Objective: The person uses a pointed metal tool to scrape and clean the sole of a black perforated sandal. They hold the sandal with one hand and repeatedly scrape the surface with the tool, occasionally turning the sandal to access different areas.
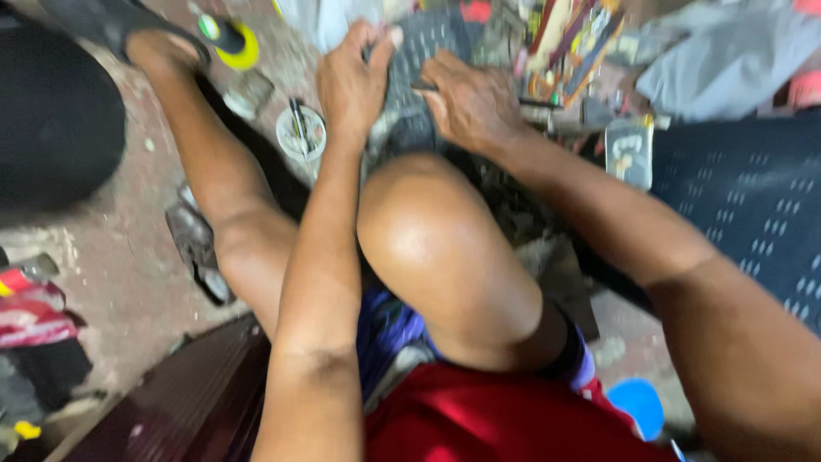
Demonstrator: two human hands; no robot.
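Note:
My left hand [352, 75] grips the left edge of a dark, patterned piece of material [421, 60] held just beyond my raised knee [428, 231]. My right hand [472, 101] presses on the same piece from the right and pinches a thin dark tool [424, 85] against it. Both forearms reach forward past the knee. The frame is blurred, so I cannot tell what kind of tool it is.
A small round tin [301, 133] with a stick in it stands on the stained floor, left of my hands. A yellow-rimmed roll [233, 41] lies by my sandalled foot [154, 38]. Cluttered packets [569, 47] sit at the back, a dark dotted mat [753, 205] at right.

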